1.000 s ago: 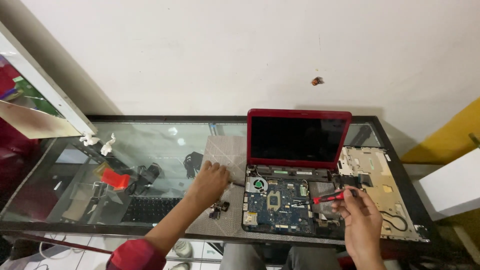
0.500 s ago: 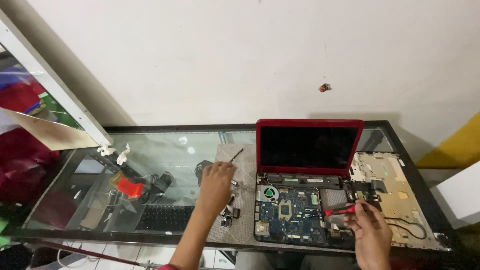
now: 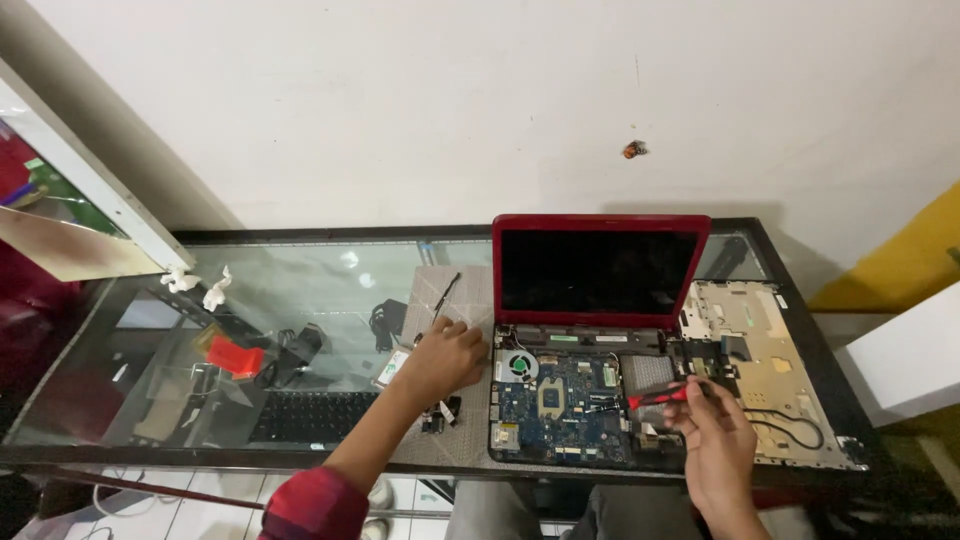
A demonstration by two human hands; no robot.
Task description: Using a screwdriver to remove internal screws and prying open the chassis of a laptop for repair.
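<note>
Screwdriver [image 3: 660,397] in right hand [image 3: 718,450], over laptop [image 3: 570,410]

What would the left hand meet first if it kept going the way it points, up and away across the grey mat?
Probably the thin black cable lying on the grey mat just beyond the left hand; past that, the glass tabletop's far edge. Depth is unclear, so this is a guess.

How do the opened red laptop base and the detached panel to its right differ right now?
The laptop base shows a blue circuit board and a round fan; the detached panel is bare tan metal with a loose black cable. The base still carries the upright red screen; the panel lies flat, alone. Both rest on the glass table.
</note>
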